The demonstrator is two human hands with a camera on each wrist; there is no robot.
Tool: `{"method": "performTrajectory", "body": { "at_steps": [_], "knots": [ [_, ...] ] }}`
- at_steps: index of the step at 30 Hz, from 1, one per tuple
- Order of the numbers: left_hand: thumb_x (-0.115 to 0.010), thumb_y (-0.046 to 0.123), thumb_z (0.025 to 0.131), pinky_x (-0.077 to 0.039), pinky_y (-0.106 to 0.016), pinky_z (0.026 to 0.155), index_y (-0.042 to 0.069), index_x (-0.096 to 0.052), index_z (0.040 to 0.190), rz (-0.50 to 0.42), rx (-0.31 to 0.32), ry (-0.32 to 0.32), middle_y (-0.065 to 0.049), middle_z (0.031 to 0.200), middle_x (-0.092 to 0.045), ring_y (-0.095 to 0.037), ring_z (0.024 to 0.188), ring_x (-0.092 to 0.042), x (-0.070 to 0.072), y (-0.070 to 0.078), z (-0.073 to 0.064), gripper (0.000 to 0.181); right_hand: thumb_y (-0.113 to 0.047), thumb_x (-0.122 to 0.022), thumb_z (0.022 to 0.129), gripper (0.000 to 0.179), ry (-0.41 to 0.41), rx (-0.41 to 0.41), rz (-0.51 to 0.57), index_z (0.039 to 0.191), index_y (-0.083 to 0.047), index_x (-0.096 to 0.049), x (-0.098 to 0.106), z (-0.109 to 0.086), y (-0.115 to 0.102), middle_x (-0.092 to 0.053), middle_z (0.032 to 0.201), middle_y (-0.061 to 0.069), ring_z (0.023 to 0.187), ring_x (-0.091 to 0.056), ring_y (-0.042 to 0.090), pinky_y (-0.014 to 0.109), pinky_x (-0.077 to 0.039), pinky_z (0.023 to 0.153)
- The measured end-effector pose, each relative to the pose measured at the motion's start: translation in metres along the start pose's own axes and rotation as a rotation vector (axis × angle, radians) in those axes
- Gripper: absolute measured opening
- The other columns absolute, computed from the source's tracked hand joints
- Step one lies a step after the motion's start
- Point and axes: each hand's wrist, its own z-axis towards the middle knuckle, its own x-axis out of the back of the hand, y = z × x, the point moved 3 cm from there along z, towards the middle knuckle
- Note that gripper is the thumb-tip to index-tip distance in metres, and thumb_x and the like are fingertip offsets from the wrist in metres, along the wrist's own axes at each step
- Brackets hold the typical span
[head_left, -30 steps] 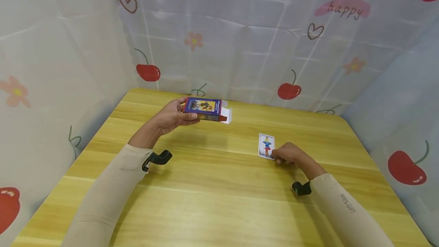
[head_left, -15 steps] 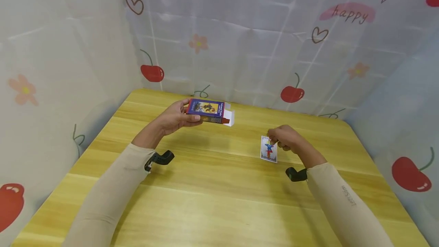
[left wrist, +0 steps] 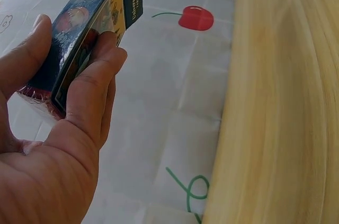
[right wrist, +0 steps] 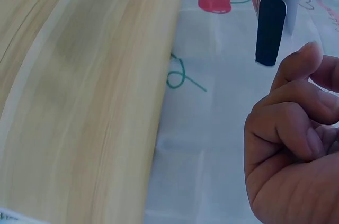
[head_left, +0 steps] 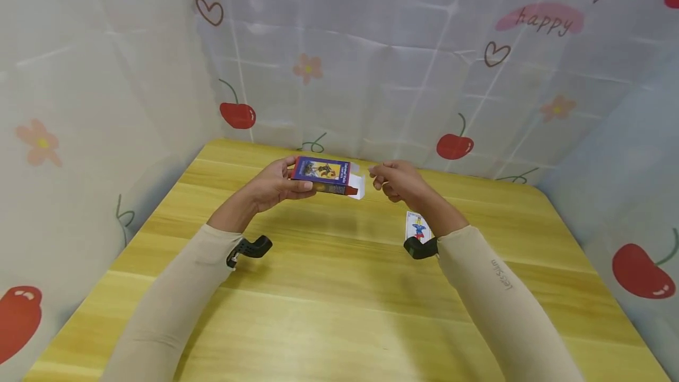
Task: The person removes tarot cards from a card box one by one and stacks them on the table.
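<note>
My left hand (head_left: 273, 186) grips a tarot card box (head_left: 323, 171), thumb on one side and fingers across the other. The box is dark blue with a yellow picture panel, raised over the back of the table. Its white end flap (head_left: 358, 186) sticks out, opened, on the right. Close beside that end is my right hand (head_left: 400, 184), fingers curled and holding nothing; in the right wrist view its bent index finger (right wrist: 296, 68) sits just below the dark side tab (right wrist: 270, 33). A picture card (head_left: 416, 226) lies on the table, partly hidden by the right wrist mount.
The wooden table (head_left: 339, 299) spans the space below both arms. Behind it hangs a pale sheet (head_left: 366, 75) printed with cherries and hearts, close to the table's back edge. Black camera mounts (head_left: 256, 247) jut from both wrists.
My right hand has left the card on the table and moved up and left to the box's opened end. The left hand still holds the box in nearly the same place.
</note>
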Motion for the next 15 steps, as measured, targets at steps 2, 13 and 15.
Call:
{"method": "performTrajectory", "body": {
  "at_steps": [2, 13, 15],
  "knots": [
    [-0.061, -0.006, 0.092, -0.053, -0.044, 0.1, 0.006, -0.026, 0.151, 0.002, 0.001, 0.004, -0.016, 0.128, -0.054, -0.02, 0.107, -0.066, 0.0, 0.0, 0.0, 0.069, -0.028, -0.054, 0.1, 0.028, -0.004, -0.006, -0.02, 0.102, -0.001, -0.06, -0.005, 0.003, -0.004, -0.054, 0.07, -0.002, 0.045, -0.023, 0.01, 0.022, -0.019, 0.043],
    [-0.061, -0.006, 0.092, -0.059, -0.038, 0.093, 0.006, -0.027, 0.15, 0.01, -0.003, 0.013, -0.015, 0.127, -0.055, -0.02, 0.106, -0.066, 0.0, 0.0, 0.001, 0.069, -0.033, -0.062, 0.096, 0.031, 0.037, -0.031, -0.195, 0.087, -0.004, -0.067, -0.021, 0.01, -0.013, -0.049, 0.066, -0.001, 0.047, -0.022, 0.011, 0.026, -0.021, 0.045],
    [-0.061, -0.006, 0.092, -0.059, -0.038, 0.093, 0.006, -0.027, 0.15, 0.01, -0.003, 0.014, -0.015, 0.127, -0.055, -0.02, 0.106, -0.066, 0.0, 0.0, 0.001, 0.069, -0.032, -0.063, 0.095, 0.03, 0.068, -0.031, -0.189, 0.084, -0.004, -0.068, -0.023, 0.011, -0.015, -0.048, 0.063, -0.002, 0.046, -0.021, 0.011, 0.026, -0.022, 0.046]
  ]
}}
